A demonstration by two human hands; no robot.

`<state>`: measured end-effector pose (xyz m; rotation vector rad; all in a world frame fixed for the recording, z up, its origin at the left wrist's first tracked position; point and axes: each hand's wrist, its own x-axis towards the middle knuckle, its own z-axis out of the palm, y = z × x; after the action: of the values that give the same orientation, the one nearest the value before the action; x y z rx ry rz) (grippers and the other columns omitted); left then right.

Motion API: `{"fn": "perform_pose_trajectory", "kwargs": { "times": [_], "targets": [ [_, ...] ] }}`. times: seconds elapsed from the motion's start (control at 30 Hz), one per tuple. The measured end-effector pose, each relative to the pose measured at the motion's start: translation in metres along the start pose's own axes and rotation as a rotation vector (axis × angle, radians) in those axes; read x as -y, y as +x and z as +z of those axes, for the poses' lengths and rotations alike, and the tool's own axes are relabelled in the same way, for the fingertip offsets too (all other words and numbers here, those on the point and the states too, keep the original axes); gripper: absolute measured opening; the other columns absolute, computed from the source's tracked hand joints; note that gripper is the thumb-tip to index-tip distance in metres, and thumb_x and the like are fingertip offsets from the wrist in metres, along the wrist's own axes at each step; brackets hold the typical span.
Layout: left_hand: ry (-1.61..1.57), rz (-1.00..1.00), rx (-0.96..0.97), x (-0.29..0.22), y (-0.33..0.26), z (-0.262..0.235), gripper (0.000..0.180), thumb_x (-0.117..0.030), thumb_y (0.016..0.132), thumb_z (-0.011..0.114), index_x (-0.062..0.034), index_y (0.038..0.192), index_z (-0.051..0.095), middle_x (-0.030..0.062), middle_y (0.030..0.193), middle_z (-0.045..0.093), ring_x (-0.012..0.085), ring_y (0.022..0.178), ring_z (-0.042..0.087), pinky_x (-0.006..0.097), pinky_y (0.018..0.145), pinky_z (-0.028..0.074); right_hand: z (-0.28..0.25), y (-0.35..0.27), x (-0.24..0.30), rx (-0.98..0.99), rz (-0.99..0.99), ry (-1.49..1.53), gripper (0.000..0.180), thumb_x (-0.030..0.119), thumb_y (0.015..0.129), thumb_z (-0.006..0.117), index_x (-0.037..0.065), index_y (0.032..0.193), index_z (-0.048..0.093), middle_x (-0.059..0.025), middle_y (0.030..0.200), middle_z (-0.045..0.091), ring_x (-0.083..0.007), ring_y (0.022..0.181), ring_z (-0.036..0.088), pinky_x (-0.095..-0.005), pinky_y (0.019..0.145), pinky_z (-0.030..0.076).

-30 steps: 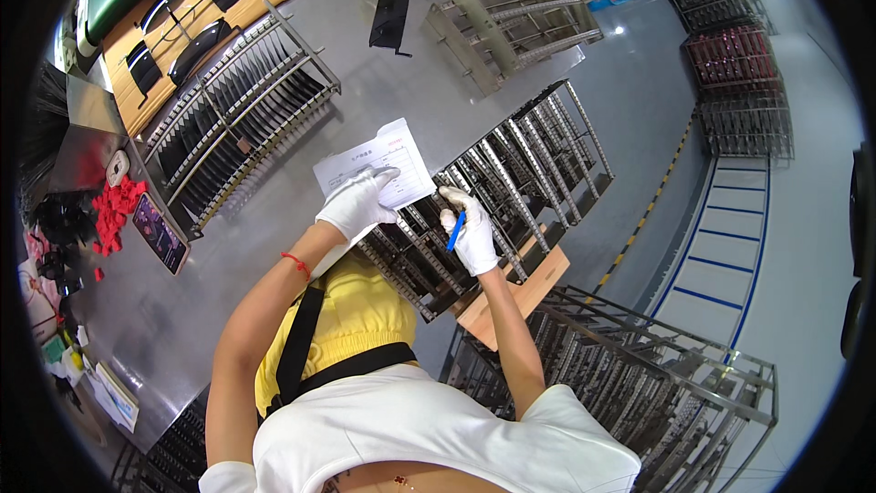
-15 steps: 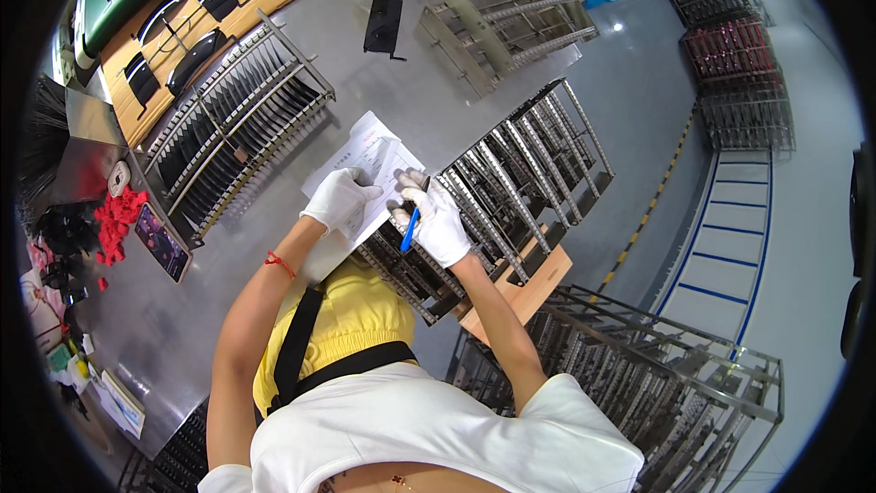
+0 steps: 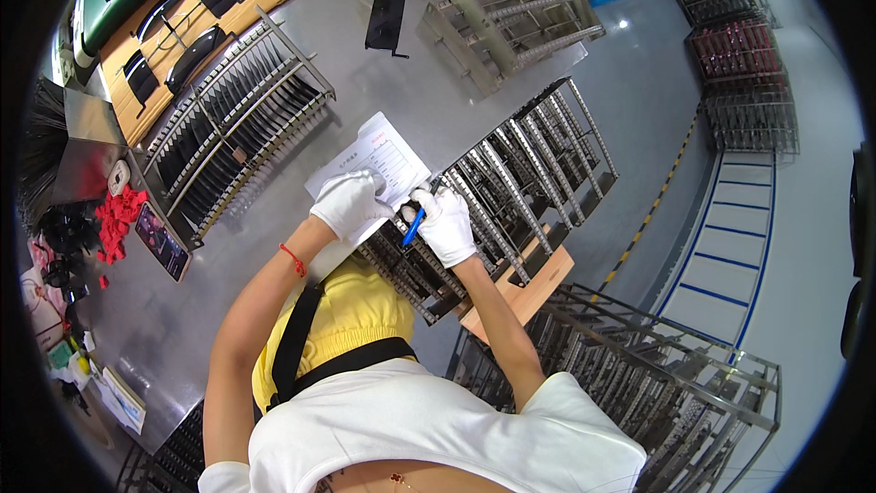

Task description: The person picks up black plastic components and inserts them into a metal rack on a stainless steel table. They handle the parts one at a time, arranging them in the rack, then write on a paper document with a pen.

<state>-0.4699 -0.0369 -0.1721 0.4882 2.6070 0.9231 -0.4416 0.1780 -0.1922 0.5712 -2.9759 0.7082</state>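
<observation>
Overhead fisheye view of your two white-gloved hands, close together in front of your torso. Your left hand [image 3: 349, 206] comes up from the lower left, palm down, thumb toward the right; its grip pinches the lower edge of a white printed form [image 3: 391, 164], which slants above the near edge of the grey metal counter [image 3: 196, 315]. Your right hand [image 3: 446, 227] rises from the lower right with fingers curled, its grip grasping a blue pen [image 3: 413, 228] whose blue end slopes down to the left. Those fingers are beside the form's lower right corner; whether they touch it is hard to tell at this size.

Half a second ago the paper was bent and your right fingers lay over its edge. Now it lies flatter, more of its printed table shows, and your right hand has shifted slightly right, while the pen remains in it.

Just right of your hands stands a slotted metal rack [image 3: 522, 184]. To the left, on the counter, are a rack of dark curved pieces [image 3: 239, 119] and a smartphone [image 3: 162, 243].
</observation>
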Motion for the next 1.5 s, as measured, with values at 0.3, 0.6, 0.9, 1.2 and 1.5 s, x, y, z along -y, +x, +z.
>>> {"fn": "perform_pose_trajectory", "kwargs": {
  "times": [0.3, 0.6, 0.9, 1.2, 1.5],
  "targets": [
    [-0.127, 0.000, -0.035, 0.014, 0.002, 0.011, 0.030, -0.027, 0.079, 0.069, -0.0013, 0.095, 0.070, 0.0175, 0.091, 0.068, 0.0360, 0.087, 0.066, 0.043, 0.079, 0.052, -0.008, 0.000, -0.007, -0.163, -0.081, 0.158, 0.028, 0.020, 0.076, 0.081, 0.014, 0.098, 0.064, -0.0120, 0.077, 0.062, -0.0330, 0.066, 0.059, -0.0454, 0.062, 0.047],
    [-0.474, -0.206, -0.108, 0.023, 0.003, 0.000, 0.023, -0.020, 0.087, 0.056, 0.0003, 0.095, 0.065, 0.0233, 0.100, 0.067, 0.0374, 0.096, 0.063, 0.042, 0.085, 0.050, -0.009, 0.054, 0.017, -0.273, -0.229, 0.017, 0.022, 0.010, 0.082, 0.068, 0.009, 0.099, 0.054, -0.0126, 0.132, 0.062, -0.0333, 0.118, 0.058, -0.0485, 0.101, 0.045],
    [-0.230, -0.300, -0.003, 0.022, 0.001, -0.004, 0.031, -0.023, 0.092, 0.057, -0.0018, 0.113, 0.068, 0.0191, 0.104, 0.070, 0.0312, 0.094, 0.068, 0.035, 0.086, 0.051, -0.036, 0.059, 0.040, -0.087, -0.454, 0.051, 0.022, 0.012, 0.067, 0.070, 0.012, 0.078, 0.051, -0.0042, 0.109, 0.066, -0.0272, 0.101, 0.059, -0.0449, 0.084, 0.042],
    [-0.290, -0.280, -0.153, 0.011, -0.002, -0.007, 0.025, -0.020, 0.087, 0.059, 0.0003, 0.096, 0.070, 0.0211, 0.090, 0.069, 0.0320, 0.085, 0.069, 0.037, 0.080, 0.052, -0.026, 0.039, 0.017, -0.213, -0.337, 0.054, 0.019, 0.010, 0.070, 0.068, 0.008, 0.082, 0.054, -0.0065, 0.087, 0.066, -0.0220, 0.082, 0.062, -0.0424, 0.092, 0.045],
    [-0.210, -0.367, -0.883, 0.029, -0.064, -0.078, 0.006, -0.002, 0.084, 0.059, 0.0035, 0.084, 0.059, 0.0169, 0.074, 0.059, 0.0239, 0.062, 0.054, 0.034, 0.063, 0.047, 0.042, 0.041, 0.003, -0.106, -0.202, 0.102, 0.018, 0.012, 0.086, 0.066, 0.002, 0.099, 0.060, -0.0187, 0.133, 0.061, -0.0371, 0.133, 0.049, -0.0489, 0.116, 0.034]
  ]
}}
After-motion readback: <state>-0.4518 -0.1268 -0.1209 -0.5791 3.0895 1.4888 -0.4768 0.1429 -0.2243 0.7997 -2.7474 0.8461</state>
